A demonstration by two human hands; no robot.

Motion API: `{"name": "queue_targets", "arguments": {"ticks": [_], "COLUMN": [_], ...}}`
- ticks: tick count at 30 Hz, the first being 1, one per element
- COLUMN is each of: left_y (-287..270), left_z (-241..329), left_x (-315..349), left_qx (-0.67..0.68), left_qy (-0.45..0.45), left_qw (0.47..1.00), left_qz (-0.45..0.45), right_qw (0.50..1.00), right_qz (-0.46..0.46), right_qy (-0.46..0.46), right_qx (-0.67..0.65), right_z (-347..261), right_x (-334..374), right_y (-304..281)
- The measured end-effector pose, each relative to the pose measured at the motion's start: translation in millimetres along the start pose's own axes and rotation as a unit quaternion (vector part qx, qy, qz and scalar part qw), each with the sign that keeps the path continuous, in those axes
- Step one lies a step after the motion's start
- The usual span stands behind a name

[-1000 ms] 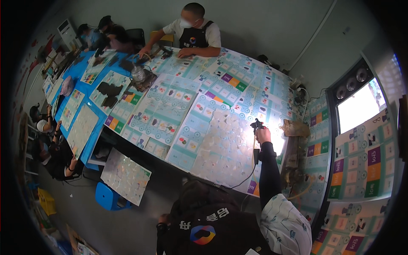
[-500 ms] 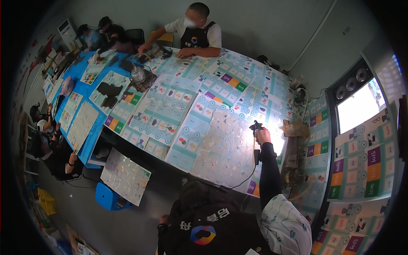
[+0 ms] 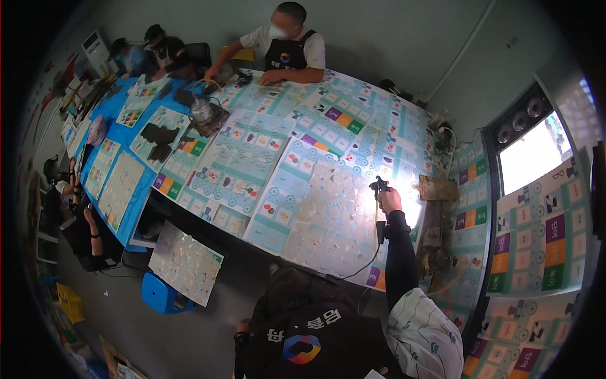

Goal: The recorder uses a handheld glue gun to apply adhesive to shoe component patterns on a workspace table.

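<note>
Over the right end of the table, my right hand (image 3: 391, 201) is closed around a small black spray gun (image 3: 379, 186), with a pale hose running down from it. The spray gun is held above the right edge of a sheet covered with many flat, pale, translucent pieces (image 3: 331, 218). That sheet lies on the printed paper that covers the table (image 3: 268, 218). My left hand (image 3: 243, 325) hangs low beside my dark apron (image 3: 328, 347), away from the table. Its fingers are too dark and hidden to make out.
Across the table sits a person in a dark apron (image 3: 289, 57). A clear jar (image 3: 203, 110) stands on the table. Another piece-covered sheet (image 3: 186, 262) rests on a blue stool (image 3: 158, 292). A brown box-like object (image 3: 439, 188) and a bright window (image 3: 536, 155) are at right.
My right hand and the spray gun stay nearly in place. At far left, a person's hand has lifted off a sheet. My view has shifted slightly.
</note>
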State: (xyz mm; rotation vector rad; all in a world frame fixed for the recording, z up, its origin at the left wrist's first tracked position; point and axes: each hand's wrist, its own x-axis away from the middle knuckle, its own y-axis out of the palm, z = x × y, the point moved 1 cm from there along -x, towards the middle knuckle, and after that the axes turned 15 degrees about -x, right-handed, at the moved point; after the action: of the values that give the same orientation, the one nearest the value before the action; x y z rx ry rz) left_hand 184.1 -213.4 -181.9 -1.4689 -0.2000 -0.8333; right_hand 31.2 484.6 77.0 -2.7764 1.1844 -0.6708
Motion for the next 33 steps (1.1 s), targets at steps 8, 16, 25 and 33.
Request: {"name": "queue_targets", "arguments": {"ticks": [8, 16, 25, 33], "left_y": [-4.0, -16.8, -1.6, -8.5], "left_z": [0.3, 5.1, -10.6, -2.9], "left_x": [-2.0, 0.9, -9.7, -3.8], "left_qx": [0.015, -0.013, 0.034, 0.027], "left_qy": [0.007, -0.002, 0.030, 0.021], "left_qw": [1.000, 1.000, 0.999, 0.999], "left_qz": [0.025, -0.025, 0.002, 0.029], "right_qw": [0.998, 0.994, 0.992, 0.996], "right_qz": [0.065, 0.104, 0.113, 0.086], "right_qy": [-0.010, -0.021, -0.017, 0.002], "right_qx": [0.003, 0.025, 0.044, 0.023], "right_z": [1.2, 11.8, 9.4, 15.7], "right_x": [1.9, -7.3, -4.9, -1.3], "right_y": [-12.5, -29.6, -28.9, -32.7]}}
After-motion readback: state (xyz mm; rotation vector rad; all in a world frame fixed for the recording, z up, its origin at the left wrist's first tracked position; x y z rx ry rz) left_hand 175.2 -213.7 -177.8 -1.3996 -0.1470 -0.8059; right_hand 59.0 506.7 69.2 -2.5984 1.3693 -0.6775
